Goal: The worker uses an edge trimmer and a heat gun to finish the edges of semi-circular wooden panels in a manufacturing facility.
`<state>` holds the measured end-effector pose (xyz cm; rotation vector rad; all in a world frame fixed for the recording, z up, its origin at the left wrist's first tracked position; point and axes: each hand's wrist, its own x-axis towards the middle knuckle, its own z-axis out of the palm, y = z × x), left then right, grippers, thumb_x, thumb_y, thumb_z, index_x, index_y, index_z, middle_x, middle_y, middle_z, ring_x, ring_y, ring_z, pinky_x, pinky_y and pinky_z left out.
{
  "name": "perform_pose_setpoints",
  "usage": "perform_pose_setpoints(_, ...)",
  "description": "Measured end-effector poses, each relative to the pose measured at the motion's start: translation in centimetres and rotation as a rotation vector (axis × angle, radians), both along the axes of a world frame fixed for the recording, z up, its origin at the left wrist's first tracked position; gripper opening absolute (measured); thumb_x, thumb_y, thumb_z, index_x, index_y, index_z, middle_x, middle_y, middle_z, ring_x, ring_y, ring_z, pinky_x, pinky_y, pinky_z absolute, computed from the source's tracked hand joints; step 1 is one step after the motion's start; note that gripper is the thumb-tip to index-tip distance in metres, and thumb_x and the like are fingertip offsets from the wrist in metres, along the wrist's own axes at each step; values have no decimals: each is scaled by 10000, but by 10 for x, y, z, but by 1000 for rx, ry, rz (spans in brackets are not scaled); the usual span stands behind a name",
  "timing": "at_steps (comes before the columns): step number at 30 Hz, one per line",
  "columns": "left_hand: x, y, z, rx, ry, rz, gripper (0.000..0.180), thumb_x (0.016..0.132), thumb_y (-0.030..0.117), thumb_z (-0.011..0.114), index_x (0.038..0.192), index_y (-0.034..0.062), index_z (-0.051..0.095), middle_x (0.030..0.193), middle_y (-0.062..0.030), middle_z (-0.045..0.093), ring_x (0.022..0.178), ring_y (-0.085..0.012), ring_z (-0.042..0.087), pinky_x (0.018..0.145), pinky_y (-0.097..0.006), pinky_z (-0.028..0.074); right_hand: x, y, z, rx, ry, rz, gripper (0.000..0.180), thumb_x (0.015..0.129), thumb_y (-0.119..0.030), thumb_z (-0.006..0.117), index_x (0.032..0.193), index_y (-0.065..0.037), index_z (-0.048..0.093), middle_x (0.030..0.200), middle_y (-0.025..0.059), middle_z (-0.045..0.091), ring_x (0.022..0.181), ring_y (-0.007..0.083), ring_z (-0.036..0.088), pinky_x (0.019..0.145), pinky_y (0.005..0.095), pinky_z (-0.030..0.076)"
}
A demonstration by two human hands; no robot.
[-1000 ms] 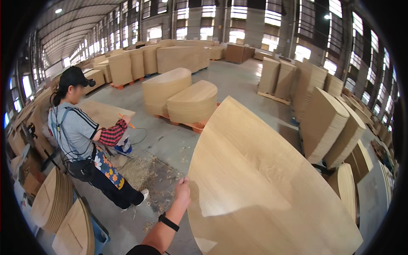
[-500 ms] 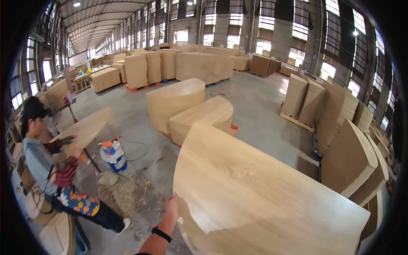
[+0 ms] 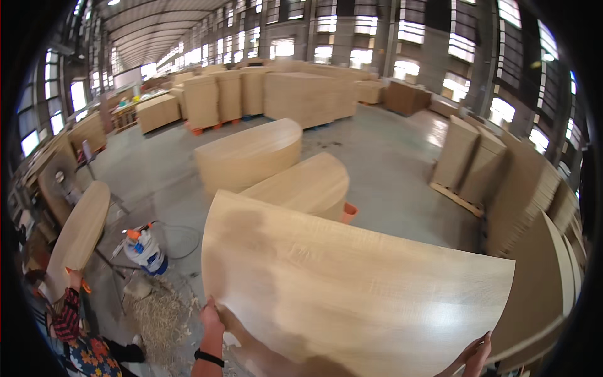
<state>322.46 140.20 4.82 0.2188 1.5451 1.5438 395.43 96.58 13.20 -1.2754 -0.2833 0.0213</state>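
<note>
Left hand [image 3: 212, 318] and right hand [image 3: 476, 354] curl tightly around opposite edges of a wood-grain panel [image 3: 358, 283] just before a half-round stack [image 3: 308, 182], an even two-sided grip best keeping it steady.

Since a second ago, we have swung the wooden board [image 3: 358, 276] from a steep slant to a broad spread across the lower centre of the frame. Our right hand [image 3: 476, 353], out of sight in both earlier views, now grips its edge at lower right; our left hand [image 3: 213, 319] sits lower and farther left. A co-worker [image 3: 94, 355] has slipped into the lower left corner, leaving the bucket [image 3: 146, 251], partly hidden at first, plainly visible.
</note>
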Motion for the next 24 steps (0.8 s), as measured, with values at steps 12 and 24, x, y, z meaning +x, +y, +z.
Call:
perform_pose_setpoints(12,-12,150,13,-240,490,263,454,883,340,680,987,-102,672,931,-205,697,859,-245,651,792,-390,500,67,391,-44,-524,312,177,463,1011,-343,470,1112,90,597,860,110,596,710,238,574,530,371,472)
perform_pose_setpoints(24,-124,468,37,-366,375,-28,527,874,433,661,1177,2,642,1108,-193,686,1064,-353,640,896,-427,491,-53,615,-50,-669,217,44,449,961,-330,527,1145,69,621,993,211,641,827,327,606,676,422,512)
